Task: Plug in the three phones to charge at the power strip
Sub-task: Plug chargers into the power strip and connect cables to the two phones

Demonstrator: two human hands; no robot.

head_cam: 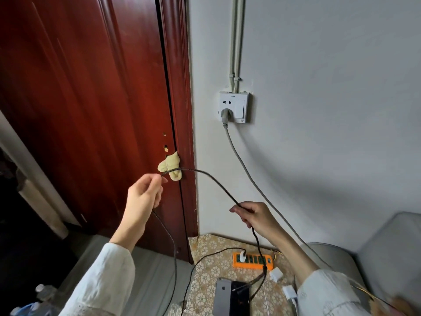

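A dark braided charging cable [206, 174] arcs in the air between my two hands. My left hand [143, 197] pinches one part of it high up near the door; the cable hangs down from that hand. My right hand [255, 216] grips it lower, and from there it drops toward the table. An orange power strip [257, 261] lies on the patterned table [205, 254] with one white plug [242, 256] in it. A grey phone [222, 297] lies face down beside a black phone [241, 299]. Two white chargers [276, 274] lie to the right.
A red wooden door [91, 99] stands at left with a yellow cloth [170, 166] tied at its edge. A white wall socket [234, 107] holds the strip's grey lead [248, 176]. A grey sofa [387, 247] is at right, bottles [43, 293] at lower left.
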